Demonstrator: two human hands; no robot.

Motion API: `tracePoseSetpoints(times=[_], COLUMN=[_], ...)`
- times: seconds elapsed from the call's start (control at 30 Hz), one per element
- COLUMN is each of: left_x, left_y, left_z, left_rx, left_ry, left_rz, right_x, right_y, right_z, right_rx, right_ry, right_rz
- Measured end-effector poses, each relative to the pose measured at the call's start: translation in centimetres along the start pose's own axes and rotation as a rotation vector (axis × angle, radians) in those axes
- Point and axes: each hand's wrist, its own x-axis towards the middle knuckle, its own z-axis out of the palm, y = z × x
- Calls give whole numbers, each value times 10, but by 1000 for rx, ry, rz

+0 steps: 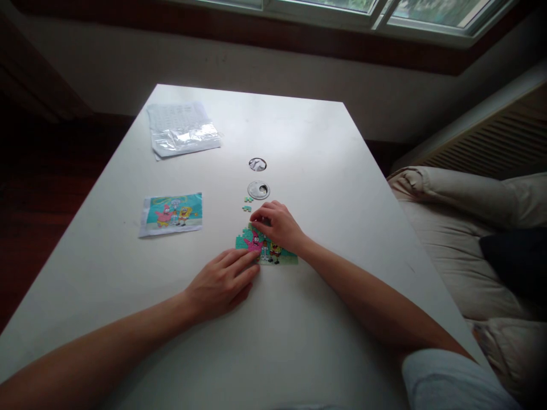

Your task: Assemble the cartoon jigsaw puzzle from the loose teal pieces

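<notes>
On the white table lies a largely joined jigsaw puzzle (253, 244) with a pink starfish figure and a yellow square figure on a green-blue ground. Its upper left edge is uneven. My left hand (224, 279) rests flat, fingers stretched out, with the fingertips on the puzzle's lower left edge. Above the puzzle's top edge, my right hand (277, 225) pinches thumb and forefinger together on what looks like a small puzzle piece, mostly covered by the fingertips. This hand hides the upper right of the puzzle. Two loose puzzle pieces (247, 209) lie just beyond it.
A printed picture sheet (174, 214) with the same cartoon figures lies to the left. Farther back is a clear plastic bag with paper (183, 130). Two round cable holes (258, 189) are set in the table (325, 319). A cushioned sofa (444, 245) stands at the right.
</notes>
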Motion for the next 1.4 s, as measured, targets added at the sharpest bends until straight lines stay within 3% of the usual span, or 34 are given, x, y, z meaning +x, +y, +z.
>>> tracePoseSetpoints(times=[0.33, 0.77, 1.07, 1.4], left_x=[1, 0, -1, -1], left_y=[0, 0, 0, 0], left_z=[0, 1, 0, 1], left_rx=[-6, -31, -30, -36], left_ry=[-7, -9, -13, -11], left_rz=[0, -12, -9, -13], right_x=[1, -2, -3, -3], right_y=[1, 3, 4, 3], right_z=[3, 1, 2, 1], right_rx=[-25, 216, 33, 59], right_ry=[30, 52, 23, 63], right_rz=[-26, -39, -113, -82])
